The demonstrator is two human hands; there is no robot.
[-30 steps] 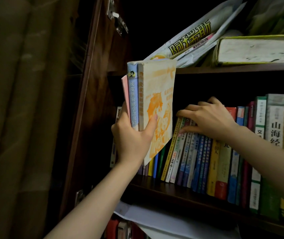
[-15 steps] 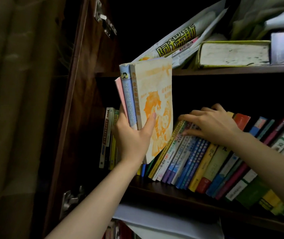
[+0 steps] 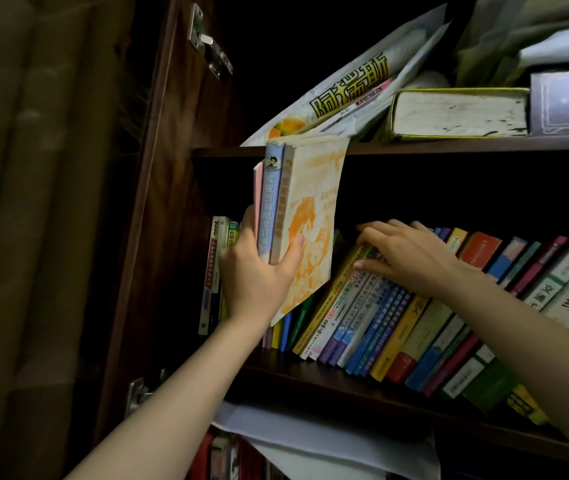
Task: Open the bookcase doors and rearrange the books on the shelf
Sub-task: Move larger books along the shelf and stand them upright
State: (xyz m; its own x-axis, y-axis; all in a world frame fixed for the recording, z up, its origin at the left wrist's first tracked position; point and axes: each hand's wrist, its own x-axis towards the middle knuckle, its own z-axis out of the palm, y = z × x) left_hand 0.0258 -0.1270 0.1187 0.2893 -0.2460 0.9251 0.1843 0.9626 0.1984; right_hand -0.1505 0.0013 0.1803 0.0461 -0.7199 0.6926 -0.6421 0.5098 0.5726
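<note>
My left hand (image 3: 255,271) grips a small stack of books (image 3: 305,209): a pink one, a blue-spined one and one with an orange drawing on its pale cover. I hold the stack upright in front of the middle shelf, above the row's left part. My right hand (image 3: 407,252) presses with spread fingers on the tops of the leaning books (image 3: 390,320) in the row, which tilt to the right. A few upright books (image 3: 215,271) stand at the shelf's left end. The dark wooden door (image 3: 172,202) stands open on the left.
On the upper shelf (image 3: 466,144) lie a thick book (image 3: 459,114), a printed plastic bag (image 3: 349,95) and a pale box (image 3: 568,98). White paper (image 3: 310,445) sticks out below the middle shelf board (image 3: 345,386). A padded brown surface (image 3: 34,202) fills the left side.
The row of books has tipped further to the right under my right hand. My left hand still holds the stack in much the same place. The view has shifted slightly.
</note>
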